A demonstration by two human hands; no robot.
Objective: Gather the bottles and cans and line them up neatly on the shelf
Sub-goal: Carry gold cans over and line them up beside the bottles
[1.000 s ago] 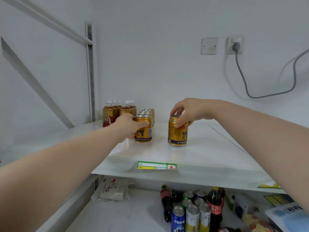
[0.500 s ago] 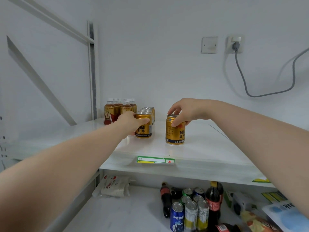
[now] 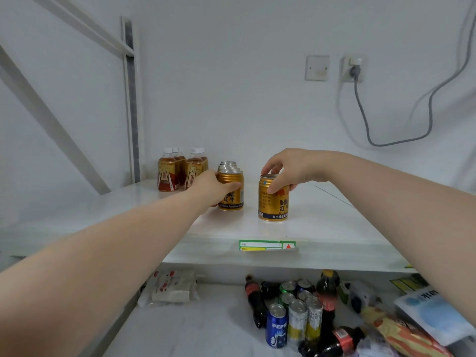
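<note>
Reaching in from the lower corners of the head view, both forearms are cut off by the frame edge. The left hand (image 3: 210, 188) is seen from behind, so most of its fingers are hidden around the far side of the left can (image 3: 231, 198). One fingertip shows, curled across the can's upper front. Behind that can runs a can row (image 3: 228, 166), of which only the silver tops show, so the count is hard to make out. Whether the left can touches the row cannot be told. The bottles (image 3: 167, 172) at the back left stand in two files, the rear ones mostly hidden by the front pair. On the lower shelf (image 3: 180, 331), the loose cans (image 3: 296, 318) and cola bottles (image 3: 253, 300) are partly cut off at the bottom edge. The left hand wraps the left can from its left side, holding it upright on the shelf (image 3: 334, 228). The right hand (image 3: 291, 167) comes down from above and pinches the top of the right can (image 3: 274, 206), fingers curled over the rim and thumb on the near side. That can stands upright under the right hand, apart from the left can, to its right and slightly nearer the front edge, above the tag (image 3: 268, 246).
</note>
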